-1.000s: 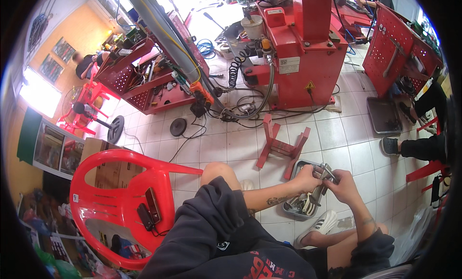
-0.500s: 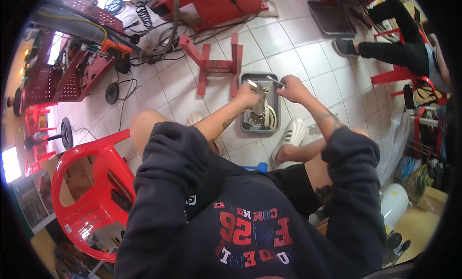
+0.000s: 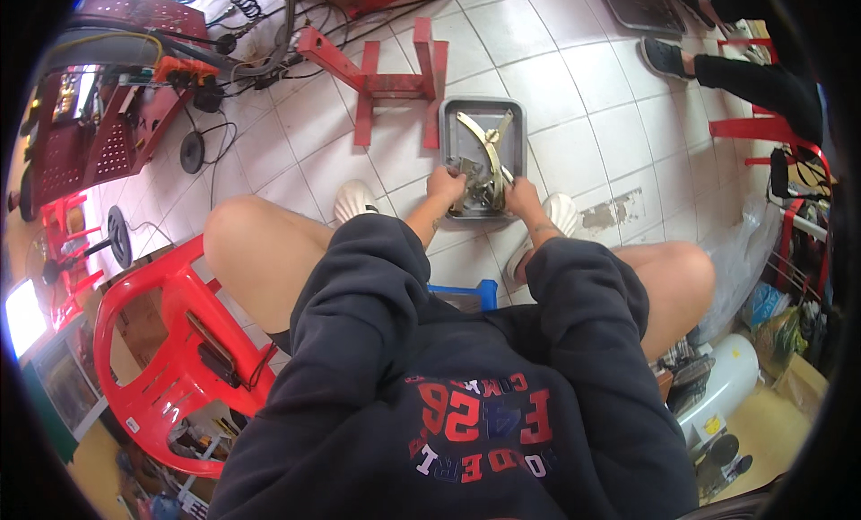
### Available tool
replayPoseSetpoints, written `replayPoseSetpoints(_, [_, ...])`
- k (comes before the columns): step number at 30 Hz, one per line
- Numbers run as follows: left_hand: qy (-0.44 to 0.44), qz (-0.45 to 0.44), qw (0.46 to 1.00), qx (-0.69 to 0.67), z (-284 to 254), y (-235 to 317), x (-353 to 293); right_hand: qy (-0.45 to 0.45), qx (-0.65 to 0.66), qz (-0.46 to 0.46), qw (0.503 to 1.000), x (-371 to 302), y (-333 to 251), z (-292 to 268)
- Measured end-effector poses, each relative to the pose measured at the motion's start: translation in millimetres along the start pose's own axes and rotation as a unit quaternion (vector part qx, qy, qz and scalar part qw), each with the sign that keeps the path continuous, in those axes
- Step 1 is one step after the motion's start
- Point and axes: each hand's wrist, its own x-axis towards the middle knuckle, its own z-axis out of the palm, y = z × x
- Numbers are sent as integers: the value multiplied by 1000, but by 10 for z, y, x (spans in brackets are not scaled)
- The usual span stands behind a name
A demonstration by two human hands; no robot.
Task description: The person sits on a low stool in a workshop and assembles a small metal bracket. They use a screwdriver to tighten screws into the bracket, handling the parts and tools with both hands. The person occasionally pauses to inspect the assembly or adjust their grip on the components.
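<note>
A grey rectangular tray (image 3: pixel 456 136) lies on the tiled floor between my feet. Inside it, a brass-coloured, Y-shaped metal piece with curved arms (image 3: pixel 490 141) rests toward the far end. Small grey metal parts (image 3: pixel 482 186) are heaped at the near end. My left hand (image 3: pixel 443 188) is closed at the tray's near left, beside these parts; what its fingers hold is hidden. At the near right, my right hand (image 3: pixel 522 199) is closed around a slim, pale tool (image 3: pixel 508 174) whose kind I cannot make out. Its tip points into the tray.
A red metal stand (image 3: pixel 395 86) is just beyond the tray's left side. Red plastic chair (image 3: pixel 117 340) at my left carries dark items. A blue plastic object (image 3: pixel 487 294) lies below me. Another person's shoe (image 3: pixel 662 57) and a dark tray (image 3: pixel 641 4) are far right.
Both hands have moved nearer to me, down to the tray's near end. The brass-coloured piece now lies uncovered at the far end. My view has shifted and my knees are spread wider.
</note>
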Motion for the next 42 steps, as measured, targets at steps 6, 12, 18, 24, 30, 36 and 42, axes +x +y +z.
replayPoseSetpoints(6, [-19,13,995,-99,-335,271,4,0,-13,-38,999,-37,-277,-125])
replayPoseSetpoints(12, [-115,149,887,-422,-1300,1554,-809,34,169,-140,975,645,-916,-999])
replayPoseSetpoints(18, [149,527,809,-213,-3247,1665,-2650,96,231,-301,920,-561,-2133,-3158])
replayPoseSetpoints(24, [459,333,813,-135,-3263,-330,-3320,273,193,-343,878,-1628,-1198,-3761])
replayPoseSetpoints(30, [318,42,887,-331,-1915,-2105,-3823,268,406,-1,874,-2117,1032,-2954])
replayPoseSetpoints(36, [31,70,981,-181,-2367,-2118,-4588,165,394,162,889,-2381,1457,-1530])
replayPoseSetpoints(42, [420,109,887,-156,-3440,-2321,-4665,105,379,192,899,-2663,1702,-988])
